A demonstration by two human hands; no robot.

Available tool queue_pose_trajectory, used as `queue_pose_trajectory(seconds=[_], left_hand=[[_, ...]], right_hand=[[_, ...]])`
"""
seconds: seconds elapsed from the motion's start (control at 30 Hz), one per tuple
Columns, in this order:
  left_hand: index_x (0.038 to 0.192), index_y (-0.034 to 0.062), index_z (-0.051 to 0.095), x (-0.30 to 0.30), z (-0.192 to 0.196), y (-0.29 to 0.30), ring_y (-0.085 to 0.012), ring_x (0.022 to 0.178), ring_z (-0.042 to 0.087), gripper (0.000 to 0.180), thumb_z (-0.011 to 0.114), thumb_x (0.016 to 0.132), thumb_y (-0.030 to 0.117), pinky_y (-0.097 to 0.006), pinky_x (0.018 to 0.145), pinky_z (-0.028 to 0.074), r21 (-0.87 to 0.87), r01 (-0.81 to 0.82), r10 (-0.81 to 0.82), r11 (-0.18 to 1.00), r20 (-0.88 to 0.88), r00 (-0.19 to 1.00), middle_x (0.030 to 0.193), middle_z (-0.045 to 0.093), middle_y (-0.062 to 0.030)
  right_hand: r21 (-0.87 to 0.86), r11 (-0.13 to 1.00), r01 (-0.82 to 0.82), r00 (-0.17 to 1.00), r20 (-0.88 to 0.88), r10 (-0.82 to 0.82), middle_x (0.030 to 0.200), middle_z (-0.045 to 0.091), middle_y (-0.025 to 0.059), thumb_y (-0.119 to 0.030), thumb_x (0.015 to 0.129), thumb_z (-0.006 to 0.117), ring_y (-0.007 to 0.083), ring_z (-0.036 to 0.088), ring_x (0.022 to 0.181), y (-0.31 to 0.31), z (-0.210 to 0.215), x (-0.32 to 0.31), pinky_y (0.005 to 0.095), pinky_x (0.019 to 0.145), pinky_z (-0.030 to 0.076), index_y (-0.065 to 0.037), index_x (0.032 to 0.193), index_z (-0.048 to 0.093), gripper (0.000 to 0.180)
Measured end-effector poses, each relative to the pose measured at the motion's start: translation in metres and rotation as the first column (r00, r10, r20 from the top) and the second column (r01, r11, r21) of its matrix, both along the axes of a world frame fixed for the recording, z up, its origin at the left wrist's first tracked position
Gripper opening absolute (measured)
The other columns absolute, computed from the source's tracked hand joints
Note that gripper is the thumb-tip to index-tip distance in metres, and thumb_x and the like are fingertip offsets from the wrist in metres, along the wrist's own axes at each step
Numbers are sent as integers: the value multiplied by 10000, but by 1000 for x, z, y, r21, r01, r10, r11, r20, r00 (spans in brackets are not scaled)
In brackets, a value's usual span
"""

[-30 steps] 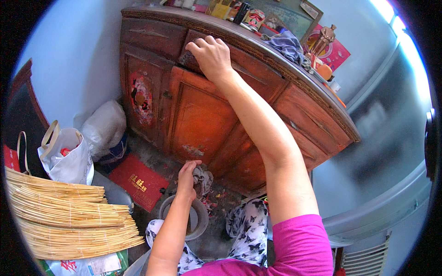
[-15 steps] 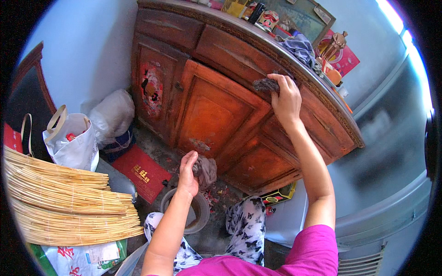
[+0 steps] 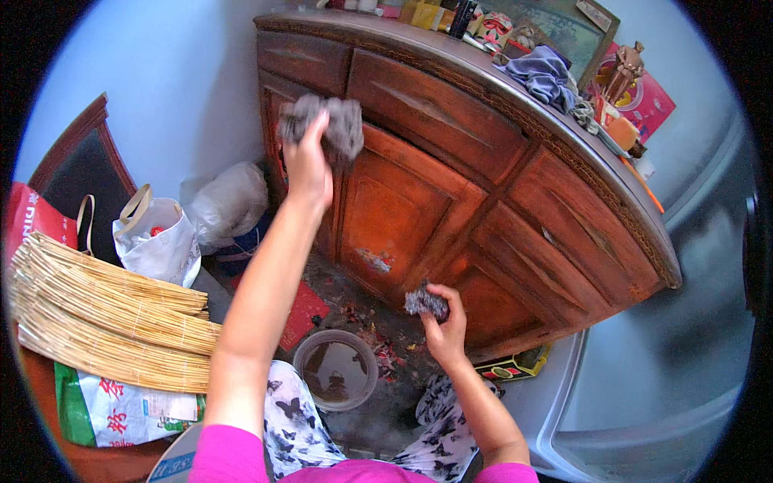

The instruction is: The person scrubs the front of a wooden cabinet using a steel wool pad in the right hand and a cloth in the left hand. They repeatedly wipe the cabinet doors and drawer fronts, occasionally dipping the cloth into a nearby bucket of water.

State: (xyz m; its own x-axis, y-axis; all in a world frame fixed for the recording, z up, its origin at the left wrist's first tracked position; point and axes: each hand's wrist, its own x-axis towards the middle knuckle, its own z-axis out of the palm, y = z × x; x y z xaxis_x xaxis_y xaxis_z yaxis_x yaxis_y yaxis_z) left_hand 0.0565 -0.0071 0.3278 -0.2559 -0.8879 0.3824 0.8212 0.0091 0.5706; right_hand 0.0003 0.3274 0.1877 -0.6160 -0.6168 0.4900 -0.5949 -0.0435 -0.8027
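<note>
My left hand point(image 3: 310, 165) is raised at the far left end of a reddish-brown wooden cabinet point(image 3: 403, 201), closed on a crumpled grey-brown rag point(image 3: 345, 129). The rag is in front of the left drawer and door; I cannot tell whether it touches them. Lower down, my right hand point(image 3: 447, 328) pinches a dark grey scrubbing pad point(image 3: 423, 303), perhaps of steel wool, near the lower edge of the cabinet doors. Between my knees on the floor stands a clear round basin point(image 3: 297, 366) of murky brown water. Worn patches mark the middle door.
On the cabinet top lie a bluish-grey cloth point(image 3: 541, 72), a bronze-coloured figurine point(image 3: 624, 71) and small containers. To my left are bundled thin sticks point(image 3: 121, 314), a white bag point(image 3: 159, 245) and a red card sheet point(image 3: 302, 318). Red scraps litter the floor by the basin.
My left hand has lifted the rag from above the basin up to the cabinet's upper left. My right hand has come down from the drawers with the scrubbing pad.
</note>
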Motion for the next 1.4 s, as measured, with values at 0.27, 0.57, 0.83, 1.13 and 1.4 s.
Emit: queue_pose_trajectory(seconds=[0.27, 0.57, 0.83, 1.13, 1.4], left_hand=[[1261, 51, 542, -112, 69, 1, -430, 1175, 596, 502, 810, 903, 280, -546, 1049, 474, -576, -532, 784, 621, 454, 423, 1219, 582, -217], [1186, 66, 596, -115, 28, 159, -419, 1105, 533, 527, 700, 682, -49, -504, 973, 431, -921, -315, 827, 231, 15, 561, 1085, 574, -176], [1339, -1, 520, -86, 12, 96, -330, 1246, 532, 575, 802, 872, 180, -453, 1123, 410, -747, -461, 696, 480, 4, 718, 1261, 559, -182], [1377, -21, 609, -104, 78, -33, -335, 1344, 612, 574, 727, 966, 361, -402, 1143, 427, -224, -513, 547, 829, 513, 661, 1363, 674, -273], [1080, 9, 642, -116, 34, 114, -418, 1131, 529, 385, 801, 748, 124, -509, 960, 458, -839, -487, 892, 242, -5, 452, 1166, 545, -207]], right_hand=[[17, 995, 99, 931, 351, -99, 1315, 655, 128, 21, 888, 723, 277, 621, 1261, 40, -46, -10, 400, 1107, 454, -51, 1303, 633, 430], [44, 997, 56, 966, 249, -65, 1304, 666, 133, -33, 910, 742, 289, 619, 1255, 49, -31, -3, 411, 1123, 437, -45, 1314, 628, 420], [51, 990, 133, 944, 296, -143, 1308, 676, 146, -74, 924, 763, 324, 624, 1263, 44, -46, -11, 436, 1123, 441, -42, 1301, 634, 399], [93, 993, 77, 938, 331, -103, 1297, 679, 144, -78, 906, 780, 327, 623, 1273, 56, -41, -8, 446, 1128, 440, -48, 1290, 645, 409], [14, 997, 79, 899, 432, -77, 1283, 677, 122, -88, 932, 773, 292, 626, 1246, 51, -35, -4, 416, 1119, 439, -52, 1288, 638, 382]])
